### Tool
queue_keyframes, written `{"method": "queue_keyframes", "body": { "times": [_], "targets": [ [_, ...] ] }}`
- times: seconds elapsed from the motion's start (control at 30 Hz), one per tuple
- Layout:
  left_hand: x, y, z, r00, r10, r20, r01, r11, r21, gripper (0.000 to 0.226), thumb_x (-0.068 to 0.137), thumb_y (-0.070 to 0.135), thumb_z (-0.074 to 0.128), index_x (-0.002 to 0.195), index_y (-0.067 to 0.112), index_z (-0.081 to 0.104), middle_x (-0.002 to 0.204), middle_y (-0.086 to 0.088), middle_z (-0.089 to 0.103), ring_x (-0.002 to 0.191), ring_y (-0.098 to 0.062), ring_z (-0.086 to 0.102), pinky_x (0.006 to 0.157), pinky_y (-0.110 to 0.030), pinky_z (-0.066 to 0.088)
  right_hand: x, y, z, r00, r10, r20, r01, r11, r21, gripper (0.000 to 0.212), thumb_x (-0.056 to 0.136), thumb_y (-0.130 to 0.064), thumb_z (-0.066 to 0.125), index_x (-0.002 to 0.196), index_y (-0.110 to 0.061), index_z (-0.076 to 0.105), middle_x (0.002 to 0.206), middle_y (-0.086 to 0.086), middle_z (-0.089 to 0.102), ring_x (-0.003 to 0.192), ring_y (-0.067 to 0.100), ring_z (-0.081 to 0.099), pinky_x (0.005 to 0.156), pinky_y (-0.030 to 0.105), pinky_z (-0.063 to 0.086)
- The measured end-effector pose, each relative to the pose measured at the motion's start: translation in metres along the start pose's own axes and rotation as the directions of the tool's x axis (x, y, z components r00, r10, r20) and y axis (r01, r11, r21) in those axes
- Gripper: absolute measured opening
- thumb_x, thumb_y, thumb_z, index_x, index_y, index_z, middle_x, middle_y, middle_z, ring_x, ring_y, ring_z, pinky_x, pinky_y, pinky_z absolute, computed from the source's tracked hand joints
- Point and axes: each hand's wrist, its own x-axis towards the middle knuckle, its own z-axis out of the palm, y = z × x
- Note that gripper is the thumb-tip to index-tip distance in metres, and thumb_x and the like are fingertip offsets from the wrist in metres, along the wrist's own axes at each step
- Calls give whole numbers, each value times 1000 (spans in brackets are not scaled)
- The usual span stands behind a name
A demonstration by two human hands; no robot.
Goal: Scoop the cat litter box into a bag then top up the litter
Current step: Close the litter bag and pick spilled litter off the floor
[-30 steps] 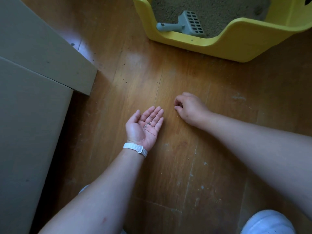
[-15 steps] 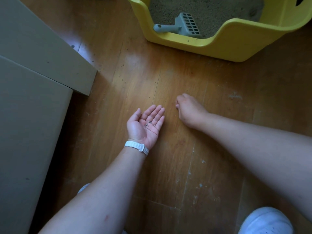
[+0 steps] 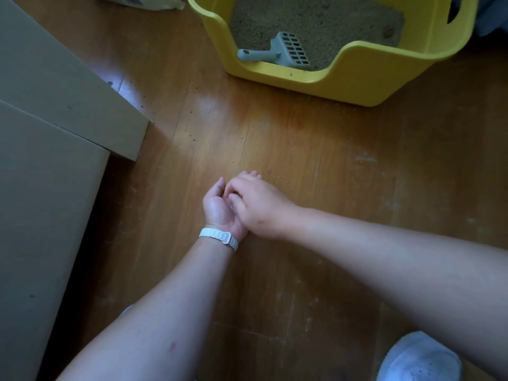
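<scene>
A yellow litter box (image 3: 357, 81) stands on the wooden floor at the top, filled with sandy litter (image 3: 316, 20). A grey slotted scoop (image 3: 277, 52) lies inside at its front lip. Well in front of the box, my left hand (image 3: 217, 210) is held palm up and cupped, a white band on its wrist. My right hand (image 3: 261, 204) lies across that palm, back up, with its thumb tip on the palm. Its underside is hidden, so any grains it pinches cannot be seen. A few loose litter grains (image 3: 283, 179) lie on the floor just right of my hands.
Large cardboard sheets (image 3: 55, 83) cover the left side, their corner reaching toward the middle. A white and yellow bag (image 3: 143, 1) shows at the top edge, left of the box. My white shoe (image 3: 420, 358) is at the bottom right. Small grains dot the floor.
My right hand has left the floor and moved left onto my upturned left palm. The left hand's fingers have curled up into a cup. The view has tilted up a little.
</scene>
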Motion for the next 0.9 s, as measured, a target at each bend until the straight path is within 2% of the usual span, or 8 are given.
{"method": "queue_keyframes", "body": {
  "times": [0.07,0.13,0.2,0.3,0.4,0.5,0.7,0.9],
  "targets": [
    [1,2,1,1000,2,0,-2,1000,-1,49,99,34,35,97,-4,65,100,-21,69,102,-32,63,101,-42,44,-1,2,-1,1000,-12,-26,13,999,29,16,93,-12,48,100,-10,62,109,8,59,101,26,53,89,40,44],
    [3,4,0,1000,24,-5,-24,999,-29,45,100,32,35,94,-3,62,94,-20,68,96,-30,65,104,-41,44,-1,9,-5,996,21,-92,-13,996,90,13,89,-10,50,93,-13,62,107,6,63,102,23,56,89,39,45],
    [3,5,-1,998,54,-23,-54,999,0,44,101,31,35,95,-3,62,92,-22,70,89,-31,70,98,-40,50,0,21,-12,980,91,-177,-72,991,110,12,88,-9,51,89,-13,62,103,6,65,99,22,58,87,37,46],
    [1,8,-3,997,59,-42,-56,995,78,45,101,32,33,103,-2,63,99,-21,72,89,-31,72,92,-39,51,2,48,-22,945,191,-265,-189,981,32,11,89,-13,53,93,-10,64,94,5,61,92,25,58,82,36,47],
    [-1,11,-6,997,61,-49,-57,995,76,46,101,32,33,105,-1,63,99,-19,73,89,-30,73,89,-38,52,-2,73,-24,951,248,-183,-273,954,-125,12,91,-22,56,96,-13,63,92,-1,54,89,22,56,79,35,48],
    [0,13,-10,997,58,-60,-53,996,75,46,101,33,33,105,-1,63,100,-19,73,90,-30,72,88,-38,52,-8,85,-21,964,253,-85,-266,936,-231,15,93,-26,57,100,-14,62,97,-1,51,93,21,55,81,34,49],
    [1,13,-13,997,48,-65,-44,997,70,46,101,33,34,103,-2,64,101,-20,72,90,-31,72,88,-39,52,-3,84,-16,975,208,-80,-222,937,-271,17,93,-26,59,104,-13,63,102,2,53,97,21,54,85,35,48],
    [-1,10,-15,997,42,-66,-37,997,70,46,101,33,34,102,-2,65,103,-21,72,91,-31,72,89,-39,52,2,81,-16,983,178,-34,-180,935,-306,14,96,-21,54,97,-10,62,101,6,54,97,25,53,83,36,45]
  ]
}}
